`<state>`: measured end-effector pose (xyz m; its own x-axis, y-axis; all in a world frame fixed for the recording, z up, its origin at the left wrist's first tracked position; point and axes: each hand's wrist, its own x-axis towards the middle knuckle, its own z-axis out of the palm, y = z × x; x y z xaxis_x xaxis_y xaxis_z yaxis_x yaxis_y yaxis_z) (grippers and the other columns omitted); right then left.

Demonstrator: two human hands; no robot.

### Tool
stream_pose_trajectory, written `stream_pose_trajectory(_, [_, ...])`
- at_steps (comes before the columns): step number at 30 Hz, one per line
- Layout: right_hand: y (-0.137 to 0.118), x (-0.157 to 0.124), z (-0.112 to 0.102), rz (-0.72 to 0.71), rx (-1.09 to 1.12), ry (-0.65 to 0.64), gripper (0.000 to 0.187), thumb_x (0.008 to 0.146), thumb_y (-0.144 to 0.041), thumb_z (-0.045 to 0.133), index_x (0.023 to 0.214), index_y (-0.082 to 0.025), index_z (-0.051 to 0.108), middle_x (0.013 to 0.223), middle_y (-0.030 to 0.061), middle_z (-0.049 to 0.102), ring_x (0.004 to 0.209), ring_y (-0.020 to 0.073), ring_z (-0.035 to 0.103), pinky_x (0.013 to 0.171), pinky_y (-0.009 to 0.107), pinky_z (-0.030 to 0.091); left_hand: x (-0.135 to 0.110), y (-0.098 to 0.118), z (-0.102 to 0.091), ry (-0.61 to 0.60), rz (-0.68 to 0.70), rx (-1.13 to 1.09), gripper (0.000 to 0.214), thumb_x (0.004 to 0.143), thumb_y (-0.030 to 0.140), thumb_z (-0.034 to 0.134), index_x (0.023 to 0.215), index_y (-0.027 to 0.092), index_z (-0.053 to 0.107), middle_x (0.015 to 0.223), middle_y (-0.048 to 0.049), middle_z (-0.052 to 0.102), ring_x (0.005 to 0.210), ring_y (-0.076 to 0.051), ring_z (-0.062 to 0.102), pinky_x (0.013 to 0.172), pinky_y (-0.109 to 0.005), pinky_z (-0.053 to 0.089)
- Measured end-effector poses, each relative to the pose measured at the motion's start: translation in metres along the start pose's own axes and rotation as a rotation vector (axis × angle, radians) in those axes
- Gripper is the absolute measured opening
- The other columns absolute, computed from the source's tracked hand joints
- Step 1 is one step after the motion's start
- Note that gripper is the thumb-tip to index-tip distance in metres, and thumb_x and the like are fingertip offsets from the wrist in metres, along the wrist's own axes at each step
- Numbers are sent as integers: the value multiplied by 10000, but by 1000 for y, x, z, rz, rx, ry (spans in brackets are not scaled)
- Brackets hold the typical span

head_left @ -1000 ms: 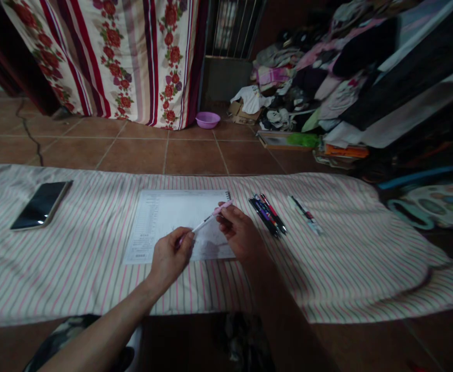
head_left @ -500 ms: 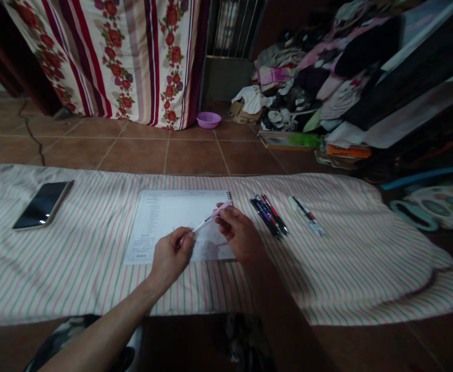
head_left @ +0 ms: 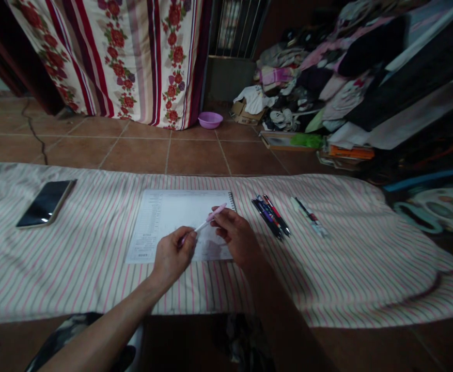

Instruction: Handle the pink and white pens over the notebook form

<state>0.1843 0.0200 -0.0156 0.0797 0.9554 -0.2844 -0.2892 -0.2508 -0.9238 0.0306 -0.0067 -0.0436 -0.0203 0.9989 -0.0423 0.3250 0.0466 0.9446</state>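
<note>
Both hands hold one pink and white pen (head_left: 206, 222) over a white spiral notebook (head_left: 172, 214) lying on a striped cloth (head_left: 327, 268). My left hand (head_left: 172, 257) pinches the pen's lower end, fingers closed. My right hand (head_left: 236, 236) grips the pink upper end, fingers closed too. The pen slants up to the right, just above the page.
A group of dark pens (head_left: 270, 216) lies right of the notebook, with two more pens (head_left: 307, 216) further right. A black phone (head_left: 46, 203) rests on the cloth at left. Beyond lie tiled floor, a floral curtain (head_left: 133, 57), a purple bowl (head_left: 209, 120) and piled clothes (head_left: 319, 77).
The hands and pen have barely shifted; the view has drifted slightly, moving everything a little to the right.
</note>
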Motion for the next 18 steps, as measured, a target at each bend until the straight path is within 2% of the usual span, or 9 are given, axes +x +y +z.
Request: stream_pose_trajectory(18, [6,-5,9,-23,-91,-73,260,642,-349,715,856,-209,673,791,-7,670,731,117,604,602,212,426,4,-3,0,-33,15,-100,279,776,424,550,854,188,675,590,-6,615,505,-120,517,476,-223,380])
